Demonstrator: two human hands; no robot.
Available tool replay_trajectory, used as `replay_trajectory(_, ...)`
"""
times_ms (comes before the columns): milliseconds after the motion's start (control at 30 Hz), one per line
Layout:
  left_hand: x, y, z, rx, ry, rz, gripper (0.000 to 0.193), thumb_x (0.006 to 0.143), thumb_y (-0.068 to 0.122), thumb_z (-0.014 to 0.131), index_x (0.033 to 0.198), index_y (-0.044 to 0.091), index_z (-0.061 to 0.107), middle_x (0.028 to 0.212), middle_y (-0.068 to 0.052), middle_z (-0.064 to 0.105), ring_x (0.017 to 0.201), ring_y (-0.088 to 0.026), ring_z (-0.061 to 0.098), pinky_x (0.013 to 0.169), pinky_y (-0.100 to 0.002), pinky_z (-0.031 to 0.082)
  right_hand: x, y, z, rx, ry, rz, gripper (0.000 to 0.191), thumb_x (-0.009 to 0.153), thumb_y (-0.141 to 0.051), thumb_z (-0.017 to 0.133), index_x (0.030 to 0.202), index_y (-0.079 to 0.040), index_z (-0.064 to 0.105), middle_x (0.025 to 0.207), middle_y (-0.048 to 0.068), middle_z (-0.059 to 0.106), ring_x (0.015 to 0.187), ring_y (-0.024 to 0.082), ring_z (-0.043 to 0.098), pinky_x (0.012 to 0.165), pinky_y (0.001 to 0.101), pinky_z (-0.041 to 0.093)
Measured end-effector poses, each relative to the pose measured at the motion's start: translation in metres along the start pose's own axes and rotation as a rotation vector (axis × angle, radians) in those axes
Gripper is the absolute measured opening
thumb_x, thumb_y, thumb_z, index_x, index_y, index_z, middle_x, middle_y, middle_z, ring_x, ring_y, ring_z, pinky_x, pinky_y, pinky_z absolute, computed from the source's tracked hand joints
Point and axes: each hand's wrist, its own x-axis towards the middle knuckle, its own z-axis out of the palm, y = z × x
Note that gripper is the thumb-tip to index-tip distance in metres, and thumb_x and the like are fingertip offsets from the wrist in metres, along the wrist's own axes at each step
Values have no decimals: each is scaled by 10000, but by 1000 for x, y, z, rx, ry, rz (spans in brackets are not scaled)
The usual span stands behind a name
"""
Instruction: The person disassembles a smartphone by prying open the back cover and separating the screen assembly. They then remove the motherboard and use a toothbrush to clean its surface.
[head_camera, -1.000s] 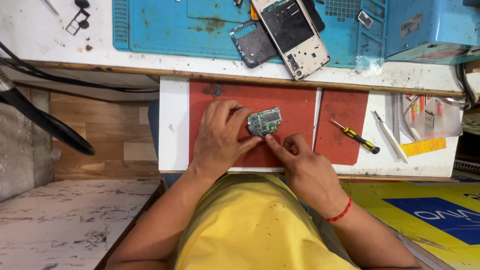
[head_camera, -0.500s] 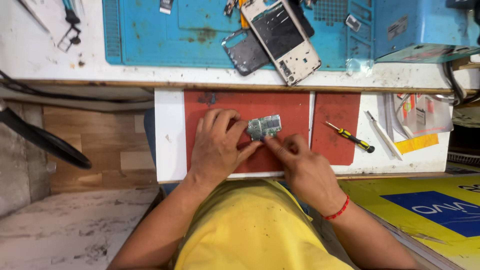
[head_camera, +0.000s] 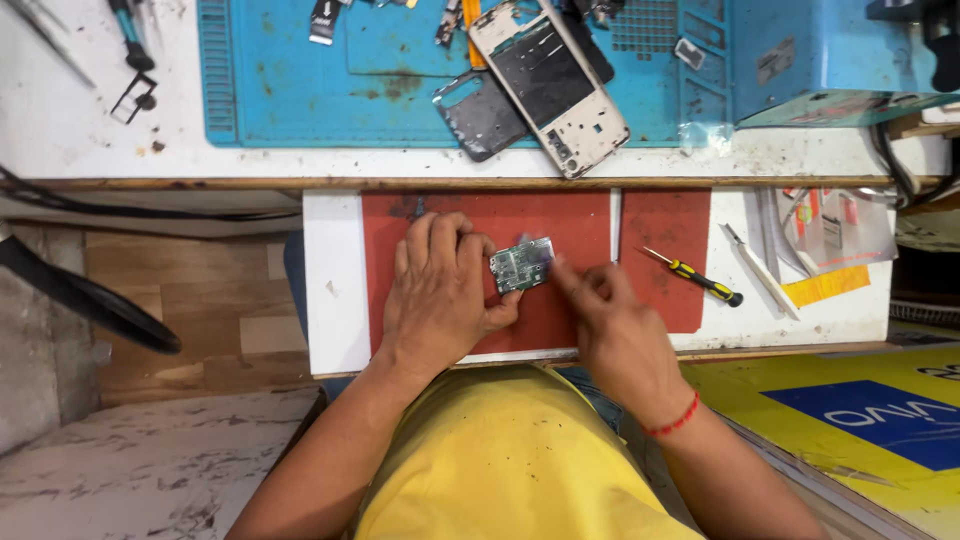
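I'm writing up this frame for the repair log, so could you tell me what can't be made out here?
- Circuit board, head view: components too small; left edge hidden by left hand.
- Right hand: whether its fingertip touches the board is unclear.
- Phone frame: top end cut off by the picture edge.
- Screwdriver: tip type too small.

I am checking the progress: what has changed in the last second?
The right hand shifted from below the circuit board to its right edge, index fingertip touching it. The left hand still holds the board over the red mat. The screwdriver stayed put.
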Motion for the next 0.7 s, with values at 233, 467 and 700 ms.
replay_trajectory(233,-7,1,3,16,50,19,544,730,383,874,1100,66,632,1212,-123,521,1266,-338,448,1025,-503,385,2,4,2,6,17,-80,646,821,46,579,1419,-195,612,1030,122,635,695,336,671,606,450,553)
replay_trajectory(467,-3,-2,5,8,24,9,558,668,389,874,1056,59,645,1181,-141,519,1223,-358,447,993,-511,369,3,9,-5,-68,-44,9,603,847,11,604,1404,-218,629,1007,106,638,670,333,660,555,460,530)
replay_trajectory(700,-5,0,10,102,136,-8,542,685,433,884,991,61,635,1144,-135,511,1207,-352,448,1057,-548,340,6,7,0,31,75,-32,579,884,26,583,1428,-170,613,1041,136,617,756,354,667,627,465,539)
